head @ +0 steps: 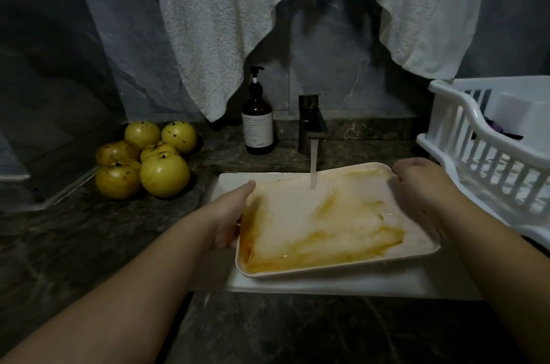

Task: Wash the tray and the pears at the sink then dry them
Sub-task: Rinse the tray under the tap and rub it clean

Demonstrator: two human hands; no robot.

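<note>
A cream rectangular tray (422, 241), smeared with orange-yellow residue, is held over the white sink (327, 284). Water from the dark faucet (311, 122) runs onto the tray's far part and spreads across it. My left hand (230, 215) grips the tray's left rim, thumb on top. My right hand (422, 185) holds the far right rim, fingers curled over the edge. Several yellow pears (165, 174), speckled with dark and red bits, sit piled on the dark counter to the left of the sink.
A brown pump bottle (257, 122) stands left of the faucet. A white plastic drying rack (488, 155) sits on the right counter. White towels (220, 21) hang on the wall above. The dark stone counter (74, 244) stretches along the front and left.
</note>
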